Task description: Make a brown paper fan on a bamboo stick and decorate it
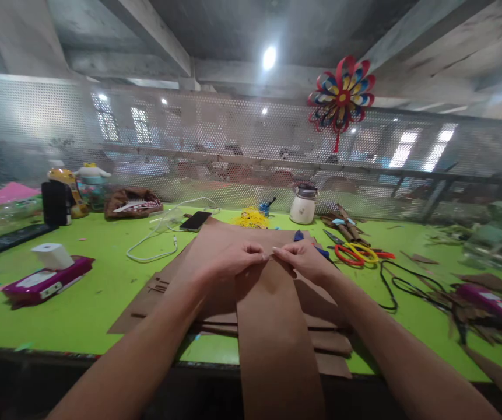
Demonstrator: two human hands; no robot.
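Note:
A long strip of brown kraft paper runs from my hands down over the table's front edge. At its far end my left hand pinches the paper's edge with thumb and fingers. Close beside it, my right hand is closed on the same edge, the two sets of fingertips nearly touching. Under the strip lie several larger brown paper sheets, some with slits on the left side. A blue-handled tool sits just behind my right hand, partly hidden by it.
Scissors with red and yellow handles and a black cord lie to the right. A white jar, yellow shreds and a phone stand or lie behind. Left is a purple tissue pack. Paper scraps cover the right side.

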